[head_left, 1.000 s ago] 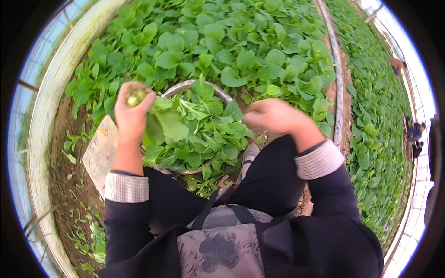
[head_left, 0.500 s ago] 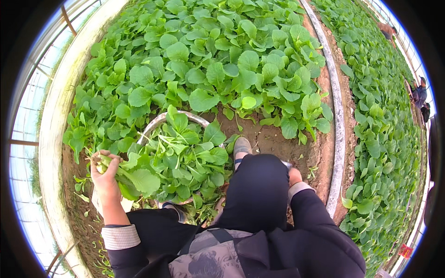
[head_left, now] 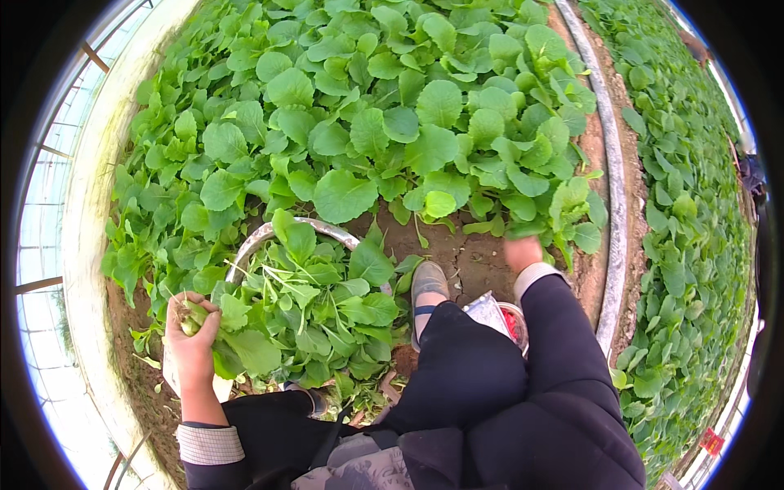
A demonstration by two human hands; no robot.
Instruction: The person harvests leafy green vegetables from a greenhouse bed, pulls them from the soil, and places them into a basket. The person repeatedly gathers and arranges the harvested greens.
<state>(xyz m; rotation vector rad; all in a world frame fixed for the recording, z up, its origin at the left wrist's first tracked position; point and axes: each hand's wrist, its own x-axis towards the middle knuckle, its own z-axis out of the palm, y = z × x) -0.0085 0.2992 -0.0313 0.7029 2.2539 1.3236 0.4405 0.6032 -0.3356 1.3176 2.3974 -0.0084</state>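
Note:
My left hand [head_left: 193, 343] is closed around a bunch of leafy greens [head_left: 204, 317] at the left rim of a metal basin [head_left: 263, 237] that is piled with cut greens [head_left: 314, 306]. My right hand [head_left: 523, 251] reaches forward into the growing leafy plants [head_left: 563, 208] at the right side of the bed; its fingers are partly hidden by leaves, so its grip is unclear. My grey shoe [head_left: 429, 286] rests on bare soil between the basin and my right arm.
A dense bed of green leafy plants [head_left: 367, 106] fills the area ahead. A pale hose [head_left: 611, 204] runs along the bed's right side, with another bed [head_left: 694, 204] beyond. A low wall [head_left: 90, 212] and greenhouse sheeting border the left. A small container [head_left: 498, 314] sits by my knee.
My left hand has moved from above the basin down to its left rim with its greens. My right hand left the basin and reached forward to the plants on the right.

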